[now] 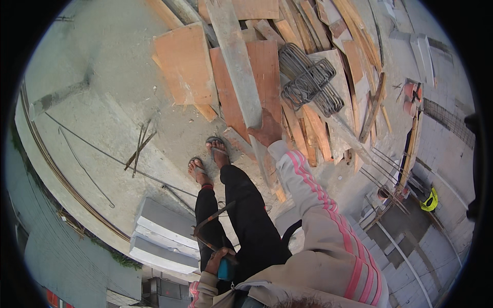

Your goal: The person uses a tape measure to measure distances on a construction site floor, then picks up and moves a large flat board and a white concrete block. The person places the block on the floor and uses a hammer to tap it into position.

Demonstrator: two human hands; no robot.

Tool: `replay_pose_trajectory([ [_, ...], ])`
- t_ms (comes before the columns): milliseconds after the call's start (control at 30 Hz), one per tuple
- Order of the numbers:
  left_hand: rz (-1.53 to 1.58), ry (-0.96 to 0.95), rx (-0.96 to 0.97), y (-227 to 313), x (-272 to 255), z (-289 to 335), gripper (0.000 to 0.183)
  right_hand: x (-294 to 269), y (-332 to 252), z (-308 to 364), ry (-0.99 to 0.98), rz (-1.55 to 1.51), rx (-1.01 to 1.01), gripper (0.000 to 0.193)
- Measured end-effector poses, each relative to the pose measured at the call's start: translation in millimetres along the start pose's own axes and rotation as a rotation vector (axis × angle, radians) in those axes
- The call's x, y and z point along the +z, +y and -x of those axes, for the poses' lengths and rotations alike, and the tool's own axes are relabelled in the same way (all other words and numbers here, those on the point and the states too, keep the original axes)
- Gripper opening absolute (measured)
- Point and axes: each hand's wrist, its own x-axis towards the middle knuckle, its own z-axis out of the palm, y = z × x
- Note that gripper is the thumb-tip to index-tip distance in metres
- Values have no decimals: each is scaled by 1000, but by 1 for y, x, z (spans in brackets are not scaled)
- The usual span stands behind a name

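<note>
Long and grey, a wooden plank (pixel 237 72) slants from the wood pile toward my legs. On its right edge is my right hand (pixel 268 130), closed on it with the thumb across the face. Low in front of my thighs, my left hand (pixel 217 260) grips one handle of a pair of pincers (pixel 205 224). The pincers' handles are spread wide, and the other handle lies across my black trousers. A teal object (pixel 225 269) shows against the left hand; its kind is unclear.
Loose boards (pixel 185 64) and planks are heaped ahead. Bent rebar stirrups (pixel 310 84) rest on them. Pale blocks (pixel 167 231) are stacked left of my legs. Short rods (pixel 137 148) and a long bar (pixel 102 145) lie on the concrete. Upright rebar (pixel 382 174) stands at right.
</note>
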Motion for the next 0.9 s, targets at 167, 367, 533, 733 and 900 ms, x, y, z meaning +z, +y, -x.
replay_pose_trajectory([
  [167,-56,-21,51,18,-2,4,42,-193,29,40,192,313,-41,95],
  [367,-43,-1,30,24,0,-3,44,-338,89,-14,624,697,122,60],
  [533,-20,54,-24,24,4,-5,44,-208,128,-10,-50,190,93,38],
  [733,155,40,-21,16,-3,-7,42,19,171,-58,-105,-90,210,101],
  [900,129,79,-22,19,-10,-4,41,45,153,-63,-134,-326,258,85],
])
